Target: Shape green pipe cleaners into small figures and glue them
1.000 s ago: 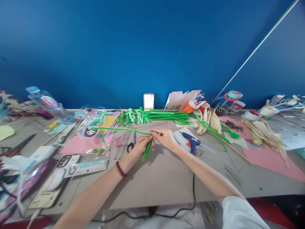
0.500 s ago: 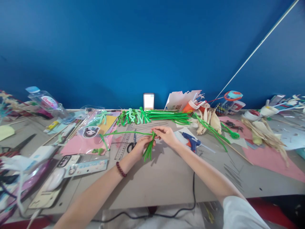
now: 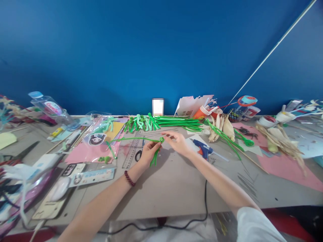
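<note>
Green pipe cleaners (image 3: 154, 159) are bunched in my left hand (image 3: 149, 153), their loose ends hanging below the fingers. At the top of the bunch, by my thumb, is a small coil (image 3: 162, 139), and one long strand stretches from it to the left. Just right of the coil is my right hand (image 3: 176, 142), its fingers apart and holding nothing that I can see. Black-handled scissors (image 3: 138, 155) and a clear ruler (image 3: 131, 149) lie left of my left hand. A blue glue gun (image 3: 205, 149) rests beyond my right wrist.
Straight green pipe cleaners (image 3: 176, 123) and twisted ones (image 3: 142, 123) lie along the wall. Dried husks (image 3: 223, 129) and paper cups (image 3: 202, 111) stand back right. A plastic bottle (image 3: 51, 109), a white mouse (image 3: 59, 188) and a bagged sticker (image 3: 95, 138) are left. A black cable (image 3: 206, 198) crosses the front edge.
My right hand has let go of the top of the bunch and moved slightly right, its fingers opening. My left hand has turned, showing the coil from above.
</note>
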Demonstrator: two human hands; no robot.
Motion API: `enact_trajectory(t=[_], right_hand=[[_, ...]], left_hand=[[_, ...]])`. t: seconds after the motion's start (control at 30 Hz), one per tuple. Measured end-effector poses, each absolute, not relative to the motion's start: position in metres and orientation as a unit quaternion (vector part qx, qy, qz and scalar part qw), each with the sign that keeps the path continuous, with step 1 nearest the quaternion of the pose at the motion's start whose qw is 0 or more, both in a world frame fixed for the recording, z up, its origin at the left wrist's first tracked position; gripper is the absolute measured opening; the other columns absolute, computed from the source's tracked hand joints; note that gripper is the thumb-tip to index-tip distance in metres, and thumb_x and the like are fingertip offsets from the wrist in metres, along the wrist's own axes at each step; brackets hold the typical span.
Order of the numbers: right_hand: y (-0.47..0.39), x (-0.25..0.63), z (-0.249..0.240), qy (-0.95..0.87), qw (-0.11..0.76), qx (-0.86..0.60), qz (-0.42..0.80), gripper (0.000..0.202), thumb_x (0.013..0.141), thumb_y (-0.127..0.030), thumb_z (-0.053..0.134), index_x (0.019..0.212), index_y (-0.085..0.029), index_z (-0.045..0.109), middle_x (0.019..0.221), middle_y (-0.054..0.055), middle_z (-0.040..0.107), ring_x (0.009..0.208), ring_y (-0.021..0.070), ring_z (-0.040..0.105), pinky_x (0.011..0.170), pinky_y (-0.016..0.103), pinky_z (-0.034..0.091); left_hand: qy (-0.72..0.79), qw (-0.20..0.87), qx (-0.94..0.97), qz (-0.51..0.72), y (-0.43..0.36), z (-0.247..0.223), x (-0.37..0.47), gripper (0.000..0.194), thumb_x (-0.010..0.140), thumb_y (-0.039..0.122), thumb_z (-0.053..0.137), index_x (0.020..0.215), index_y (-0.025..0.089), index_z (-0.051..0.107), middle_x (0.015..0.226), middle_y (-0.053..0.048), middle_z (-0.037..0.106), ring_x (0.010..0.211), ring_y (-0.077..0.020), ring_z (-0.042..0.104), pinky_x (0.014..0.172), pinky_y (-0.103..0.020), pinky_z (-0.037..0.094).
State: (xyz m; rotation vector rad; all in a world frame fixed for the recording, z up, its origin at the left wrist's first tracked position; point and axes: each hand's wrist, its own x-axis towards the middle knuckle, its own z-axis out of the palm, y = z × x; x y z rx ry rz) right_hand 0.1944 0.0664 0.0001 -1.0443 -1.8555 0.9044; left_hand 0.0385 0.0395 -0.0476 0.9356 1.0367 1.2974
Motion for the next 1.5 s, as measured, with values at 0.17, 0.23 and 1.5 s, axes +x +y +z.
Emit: enact_trajectory(t=[0.17,0.23,1.5], right_hand=[[0.067,0.24,0.05,-0.777,0.377,-0.445,0.236,0.028,0.085,-0.031,0.05,0.105,-0.022,0.067,0.106,0.005,0.069,0.091,0.0197,0.063,0.077,0.031,0.049],[0.067,0.264,0.063,-0.782,0.337,-0.479,0.213,0.028,0.086,-0.034,0.049,0.103,-0.023,0.068,0.102,0.005,0.07,0.089,0.0201,0.064,0.078,0.032,0.05],[0.021,0.229,-0.007,-0.666,0.376,-0.498,0.408,0.024,0.078,-0.038,0.057,0.09,-0.018,0.066,0.083,0.007,0.067,0.071,0.0169,0.061,0.06,0.027,0.05]], left_hand=[[0.449,0.569,0.396,0.564,0.04,-0.05,0.039,0.023,0.058,0.033,0.074,0.065,0.015,0.062,0.059,0.0,0.061,0.049,-0.0077,0.05,0.052,-0.022,0.04],[0.454,0.568,0.397,0.56,0.04,-0.051,0.039,0.023,0.058,0.033,0.074,0.066,0.014,0.062,0.059,0.0,0.061,0.049,-0.0083,0.051,0.052,-0.023,0.041],[0.426,0.544,0.432,0.58,0.033,-0.057,0.045,0.024,0.066,0.035,0.07,0.073,0.015,0.059,0.061,0.003,0.056,0.048,-0.0064,0.048,0.049,-0.021,0.039]])
